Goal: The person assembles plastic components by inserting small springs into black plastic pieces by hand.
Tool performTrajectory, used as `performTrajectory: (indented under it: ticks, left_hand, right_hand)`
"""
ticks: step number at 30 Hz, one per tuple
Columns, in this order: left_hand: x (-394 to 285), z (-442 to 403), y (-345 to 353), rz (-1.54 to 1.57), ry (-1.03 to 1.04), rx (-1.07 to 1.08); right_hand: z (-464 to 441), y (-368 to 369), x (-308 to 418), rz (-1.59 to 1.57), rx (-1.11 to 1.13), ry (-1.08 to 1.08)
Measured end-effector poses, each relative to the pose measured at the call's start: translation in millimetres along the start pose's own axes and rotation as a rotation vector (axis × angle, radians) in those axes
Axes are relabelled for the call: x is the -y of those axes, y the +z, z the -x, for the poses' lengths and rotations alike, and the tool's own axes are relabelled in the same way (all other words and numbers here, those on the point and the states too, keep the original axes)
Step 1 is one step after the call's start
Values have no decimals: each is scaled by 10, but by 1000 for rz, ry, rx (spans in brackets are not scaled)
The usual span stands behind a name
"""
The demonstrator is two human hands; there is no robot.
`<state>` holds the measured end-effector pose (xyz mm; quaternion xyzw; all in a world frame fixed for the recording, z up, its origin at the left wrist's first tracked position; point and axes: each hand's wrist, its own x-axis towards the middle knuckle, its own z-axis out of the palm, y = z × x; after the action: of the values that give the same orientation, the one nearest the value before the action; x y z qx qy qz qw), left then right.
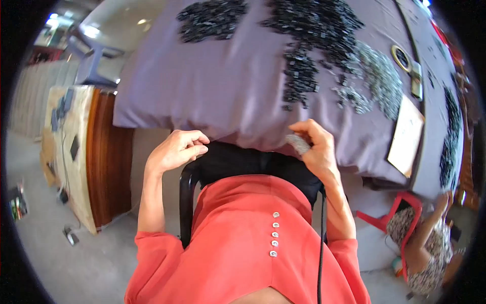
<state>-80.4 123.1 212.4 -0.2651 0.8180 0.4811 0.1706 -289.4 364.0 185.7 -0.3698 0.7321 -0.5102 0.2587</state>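
My left hand (178, 150) is just off the near edge of the purple cloth (202, 96), its thumb and fingertips pinched together. Whatever is between them is too small to make out. Across from it, my right hand (318, 150) is closed around a small silvery-grey bundle (298, 144), which sticks out between thumb and fingers. On the cloth beyond that hand lie a heap of small shiny black pieces (301, 76) and a heap of clear-grey pieces (379, 78).
Another black heap (212, 20) lies farther left. A tape roll (401, 58) and a pale board (406, 134) are at right. A wooden cabinet (109, 157) stands left. Another person (430, 243) sits on a red chair (372, 219) at lower right.
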Motion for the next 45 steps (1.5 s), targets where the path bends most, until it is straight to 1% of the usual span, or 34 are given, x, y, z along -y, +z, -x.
performTrajectory:
  ticks: [1, 4, 5, 6, 8, 10, 14, 15, 16, 19, 22, 26, 29, 32, 35, 38, 41, 44, 45]
  left_hand:
    - [-123, -45, -2, 102, 14, 25]
    - [-534, -304, 134, -4, 197, -108]
    - [-626, -424, 218, -2, 308, -167]
    - [-718, -544, 280, 1, 356, -185]
    - [-855, -824, 446, -21, 522, -311]
    - [-1005, -1009, 584, -50, 574, -351]
    - [-1187, -1187, 795, -100, 649, -419]
    - [-1178, -1242, 841, -153, 724, -492]
    - [-1173, -1270, 871, -179, 717, -521]
    - [-1174, -1296, 932, -242, 711, -602]
    - [-1133, -1333, 958, -224, 757, -620]
    - [-1101, -1349, 955, -112, 762, -629]
    - [-1095, -1344, 961, -50, 732, -623]
    - [-1095, -1346, 960, -41, 738, -623]
    - [-1090, -1349, 963, -33, 739, -628]
    - [-1082, -1349, 970, -31, 738, -637]
    - [-1085, -1348, 970, -39, 739, -639]
    - [-1082, -1349, 976, -25, 731, -641]
    - [-1079, -1349, 976, -16, 726, -639]
  right_hand:
    - [-3, -15, 10, 26, -1, -28]
    - [7, -27, 27, 63, 2, -85]
    - [8, -28, 43, 69, 3, -90]
    - [8, -31, 53, 74, 5, -95]
    - [17, -31, 39, 75, -5, -114]
    - [8, -51, 38, 62, -10, -126]
    - [7, -124, 76, 33, -30, -81]
    - [6, -148, 68, 43, -39, -78]
    - [5, -170, 53, 52, -49, -75]
    - [-9, -242, -14, 128, -187, -109]
    - [-59, -360, -69, 315, -382, -169]
    - [-98, -493, -181, 486, -533, -138]
    - [-138, -525, -321, 653, -563, -141]
    - [-149, -465, -310, 728, -562, -102]
    - [-149, -496, -298, 689, -524, -89]
    - [-140, -487, -295, 711, -507, -122]
    - [-137, -480, -303, 652, -523, -146]
    - [-139, -499, -311, 610, -589, -106]
    - [-144, -503, -311, 639, -588, -102]
